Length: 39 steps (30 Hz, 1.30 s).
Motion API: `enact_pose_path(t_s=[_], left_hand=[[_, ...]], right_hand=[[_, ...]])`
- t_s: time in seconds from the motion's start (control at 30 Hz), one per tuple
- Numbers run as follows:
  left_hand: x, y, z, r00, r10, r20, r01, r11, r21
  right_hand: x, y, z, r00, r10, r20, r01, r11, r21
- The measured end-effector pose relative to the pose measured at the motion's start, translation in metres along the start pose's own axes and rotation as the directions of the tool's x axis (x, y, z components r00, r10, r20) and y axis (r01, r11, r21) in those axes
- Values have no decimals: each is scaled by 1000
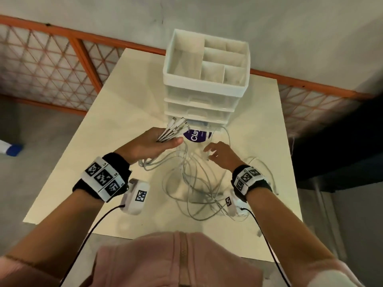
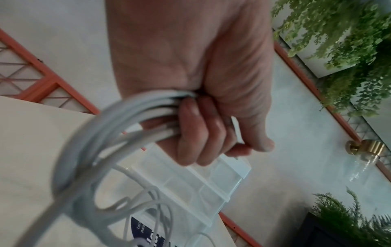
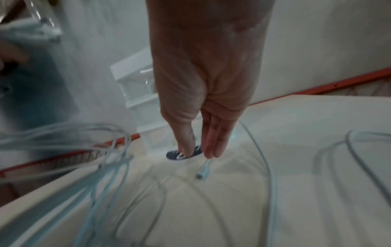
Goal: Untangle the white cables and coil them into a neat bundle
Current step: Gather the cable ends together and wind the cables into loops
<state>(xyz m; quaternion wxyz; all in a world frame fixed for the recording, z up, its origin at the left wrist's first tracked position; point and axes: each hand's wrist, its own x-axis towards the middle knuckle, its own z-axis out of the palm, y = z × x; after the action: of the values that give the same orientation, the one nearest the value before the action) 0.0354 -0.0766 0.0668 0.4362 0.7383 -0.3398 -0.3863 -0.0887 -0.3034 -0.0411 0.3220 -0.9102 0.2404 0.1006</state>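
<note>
Several white cables (image 1: 194, 183) lie in tangled loops on the cream table (image 1: 99, 129). My left hand (image 1: 157, 141) grips a bunch of cable ends, whose plugs (image 1: 178, 125) fan out past the thumb toward the drawer unit. In the left wrist view the fingers (image 2: 203, 130) curl round the gathered strands (image 2: 118, 120). My right hand (image 1: 217, 152) hovers over the loops with straight, relaxed fingers and holds nothing. Below its fingertips (image 3: 209, 150) a loose cable plug (image 3: 203, 172) lies on the table.
A white plastic drawer unit (image 1: 205, 83) with an open divided top stands at the table's far side. A purple round label (image 1: 196, 134) lies at its foot. An orange lattice railing (image 1: 51, 65) runs behind. The table's near edge is by my body.
</note>
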Motion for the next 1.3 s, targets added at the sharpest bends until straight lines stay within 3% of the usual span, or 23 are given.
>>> enact_pose_path(t_s=[0.07,0.2,0.4,0.57,0.7,0.83,1.03,1.3], left_hand=[[0,0,1,1000,-1,-9,1,999,-51],[0,1,3,999,33,-6,-33,989,-146],[4,2,6,993,115,-38,-119,986,-116],[12,9,17,963,253,-96,-259,964,-54],[19,12,26,923,355,-150,-362,932,-23],[22,22,35,883,407,-235,-408,912,45],[17,32,45,863,446,-235,-463,886,-17],[10,32,48,866,433,-251,-458,887,-50]], right_hand=[[8,0,12,999,30,28,-29,999,-37],[11,8,22,994,92,-60,-90,995,35],[3,-2,-10,991,128,-49,-124,990,65],[-14,-38,-69,983,-43,-177,63,992,111],[-48,-74,-110,969,-213,-126,234,953,192],[-87,-108,-137,948,-310,-75,317,891,326],[-108,-130,-142,922,-342,-179,386,798,463],[-109,-135,-131,920,-304,-249,390,784,483]])
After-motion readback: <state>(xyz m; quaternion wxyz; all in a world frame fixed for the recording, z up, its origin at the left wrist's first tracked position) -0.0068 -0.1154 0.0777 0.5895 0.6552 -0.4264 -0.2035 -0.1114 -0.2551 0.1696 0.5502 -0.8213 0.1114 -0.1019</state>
